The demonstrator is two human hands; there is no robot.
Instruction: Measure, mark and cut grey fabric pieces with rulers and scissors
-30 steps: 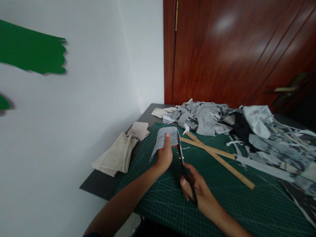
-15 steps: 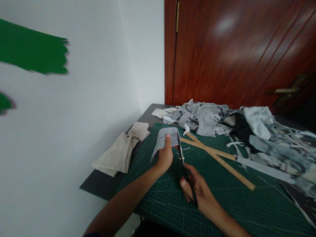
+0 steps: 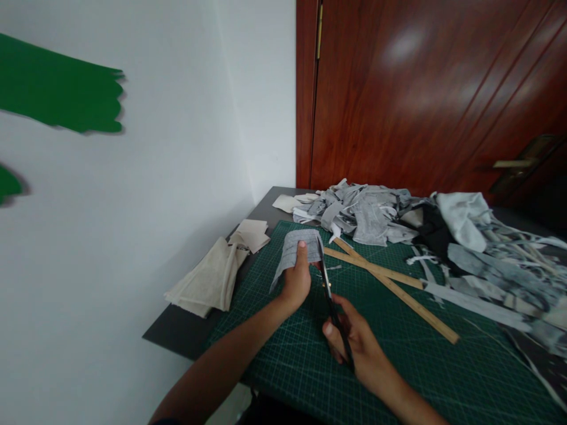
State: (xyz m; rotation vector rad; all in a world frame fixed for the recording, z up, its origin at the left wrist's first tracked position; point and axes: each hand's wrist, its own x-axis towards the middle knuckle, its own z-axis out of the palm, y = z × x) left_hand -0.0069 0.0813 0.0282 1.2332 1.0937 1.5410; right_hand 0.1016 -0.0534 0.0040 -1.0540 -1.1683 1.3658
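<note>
My left hand (image 3: 296, 280) pinches a piece of grey fabric (image 3: 292, 243) marked with darker lines, its thumb on top and the other fingers mostly hidden beneath. The cloth is held above the green cutting mat (image 3: 283, 354), and its left end droops. Black-handled scissors (image 3: 328, 295) are gripped in my right hand (image 3: 349, 336). Their blades point away from me and lie along the fabric's right edge, close to my left fingers. A thin grey scrap (image 3: 334, 267) rests on the mat just right of the blades.
Two wooden rulers (image 3: 398, 295) cross on the mat. Grey fabric scraps (image 3: 367, 212) pile up at the back, with more cloth strips (image 3: 500, 265) on the right. Folded cream cloth (image 3: 208, 277) lies at the table's left edge, beside the white wall (image 3: 177, 147). A wooden door (image 3: 398, 106) stands behind.
Hardly anything differs. Both hands, the fabric and the scissors keep nearly the same position; the whole view has shifted very slightly.
</note>
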